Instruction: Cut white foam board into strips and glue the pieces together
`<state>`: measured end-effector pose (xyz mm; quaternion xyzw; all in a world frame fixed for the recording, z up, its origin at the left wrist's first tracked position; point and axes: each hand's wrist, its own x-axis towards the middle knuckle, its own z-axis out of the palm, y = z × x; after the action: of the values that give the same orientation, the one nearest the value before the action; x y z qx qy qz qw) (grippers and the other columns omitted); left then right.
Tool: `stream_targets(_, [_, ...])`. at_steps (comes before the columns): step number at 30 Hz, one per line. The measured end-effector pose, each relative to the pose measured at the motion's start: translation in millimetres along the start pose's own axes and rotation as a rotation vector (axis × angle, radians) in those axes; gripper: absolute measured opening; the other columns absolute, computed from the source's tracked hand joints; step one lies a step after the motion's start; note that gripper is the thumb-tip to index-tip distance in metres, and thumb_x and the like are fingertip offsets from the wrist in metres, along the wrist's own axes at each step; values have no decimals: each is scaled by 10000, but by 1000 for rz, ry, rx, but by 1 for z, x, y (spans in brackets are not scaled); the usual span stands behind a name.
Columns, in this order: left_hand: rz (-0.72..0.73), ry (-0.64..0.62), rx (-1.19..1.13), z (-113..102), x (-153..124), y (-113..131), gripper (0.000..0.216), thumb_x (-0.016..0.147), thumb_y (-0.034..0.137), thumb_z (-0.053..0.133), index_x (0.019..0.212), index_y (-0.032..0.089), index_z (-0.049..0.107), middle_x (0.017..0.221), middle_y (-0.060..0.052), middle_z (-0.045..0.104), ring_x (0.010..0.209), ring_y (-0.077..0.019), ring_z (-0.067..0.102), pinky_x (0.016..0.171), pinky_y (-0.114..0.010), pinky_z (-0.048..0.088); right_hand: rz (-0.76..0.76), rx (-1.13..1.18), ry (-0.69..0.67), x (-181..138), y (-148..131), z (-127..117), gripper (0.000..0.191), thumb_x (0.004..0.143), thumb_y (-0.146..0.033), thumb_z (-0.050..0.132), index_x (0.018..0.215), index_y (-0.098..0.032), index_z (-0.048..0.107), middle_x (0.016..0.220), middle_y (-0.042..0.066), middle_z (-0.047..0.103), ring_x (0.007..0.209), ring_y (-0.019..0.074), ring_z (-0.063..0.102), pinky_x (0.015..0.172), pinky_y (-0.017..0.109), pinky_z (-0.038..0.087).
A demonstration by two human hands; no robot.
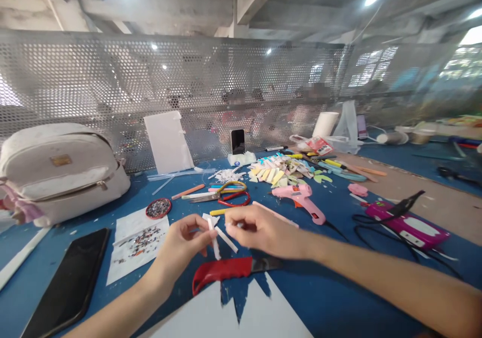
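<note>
My left hand (190, 237) pinches a thin white strip (214, 240) between thumb and fingers, held upright over the blue table. Close beside it, my right hand (259, 230) has its fingers curled together; what they hold, if anything, is hidden. A second white strip (227, 239) slants between the two hands, and I cannot tell whether it is held. Just below lies a tool with a red handle (222, 271) and a dark blade partly under my right wrist. Nearer to me is a white sheet (226, 318) with a jagged cut edge.
Scissors (222, 195), a pink glue gun (299, 197) and a heap of pastel pieces (278, 170) lie beyond my hands. At left are a phone (70, 283), a paper with small beads (139, 242) and a backpack (62, 172). A magenta power strip (406, 225) with cables lies right.
</note>
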<state>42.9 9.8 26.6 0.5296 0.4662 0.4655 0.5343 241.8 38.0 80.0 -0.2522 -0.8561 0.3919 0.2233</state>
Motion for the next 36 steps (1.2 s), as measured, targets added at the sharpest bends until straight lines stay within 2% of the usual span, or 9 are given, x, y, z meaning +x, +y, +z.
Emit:
stream_targets(2, [13,1,5,-2,1,3,360,659,453,828,689,162,618,611,-1,655,521,-108,566,500,-196,462,57,-372,-139,20,1,-31,268,1008,-256,368,755,-183,419,705,-45,397,618,86,392,562,211,341])
stream_targets(5, [23,-30,19,-4,1,6,356,683,456,814,722,156,626,644,-20,670,564,-123,586,521,-205,481,188,-552,-255,64,20,-77,244,990,-226,482,769,-142,543,724,-23,522,650,102,507,621,235,435])
stream_targets(7, [41,-36,30,-6,2,7,366,679,464,813,726,156,620,654,-23,665,579,-130,594,518,-208,484,303,-678,-282,92,40,-96,165,968,-267,569,951,-114,628,906,35,632,774,158,614,702,304,524])
stream_targets(10, [97,-4,68,-15,7,13,350,721,472,775,774,166,613,696,-22,659,650,-145,617,554,-211,492,432,-844,-258,120,65,-105,313,963,-319,595,1227,-151,579,1215,96,603,1014,230,632,848,424,551])
stream_targets(15, [177,-28,228,-32,21,22,321,761,454,725,849,158,639,788,-39,662,699,-157,628,621,-236,492,514,-1021,-180,133,74,-98,330,956,-320,607,1239,-155,573,1232,102,596,1032,235,626,859,432,548])
stream_targets(19, [220,-98,431,-40,27,18,293,797,426,659,906,154,657,806,-50,679,714,-177,637,684,-277,506,522,-1094,-101,127,59,-94,272,1056,-219,399,1200,-103,598,1242,89,585,1073,219,615,909,391,485])
stream_targets(22, [252,-195,648,-43,25,14,187,759,325,689,880,183,693,795,-34,709,718,-192,643,670,-276,484,514,-1105,-97,112,38,-85,324,960,-314,601,1240,-154,571,1231,100,596,1034,236,627,861,434,546])
stream_targets(29, [269,-283,1049,-34,12,9,132,760,174,686,865,242,728,814,-13,736,662,-194,632,567,-256,340,332,-926,-221,51,1,-27,83,866,-283,692,913,-214,687,921,10,701,883,198,656,699,271,452])
stream_targets(36, [340,-253,1104,-27,3,19,172,885,364,627,910,218,713,866,-52,711,774,-247,617,643,-300,339,319,-725,-177,24,28,-2,256,785,-220,731,1014,-186,623,786,26,674,753,228,640,548,245,300])
